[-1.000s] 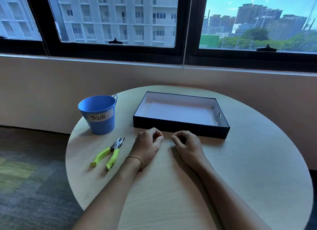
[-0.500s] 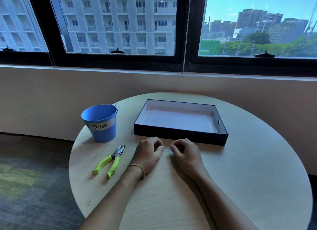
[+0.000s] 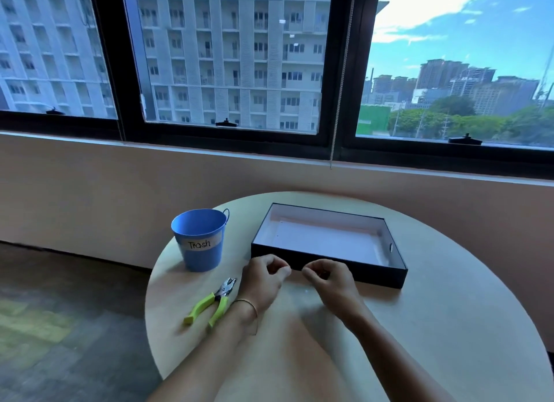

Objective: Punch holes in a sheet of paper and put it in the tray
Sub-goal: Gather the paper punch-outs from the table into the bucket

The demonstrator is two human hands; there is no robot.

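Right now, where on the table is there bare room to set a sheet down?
Widest bare patch: table right of the tray and right hand, out to the rim. A smaller one lies between the forearms at the near edge. Crowded on the left: bucket, punch and left hand sit close together.

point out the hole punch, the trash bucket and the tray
hole punch [image 3: 222, 292]: head view, on the metal pivot above the green handles.
trash bucket [image 3: 201, 259]: head view, on the blue front wall below the label.
tray [image 3: 380, 275]: head view, on its black outer front wall.
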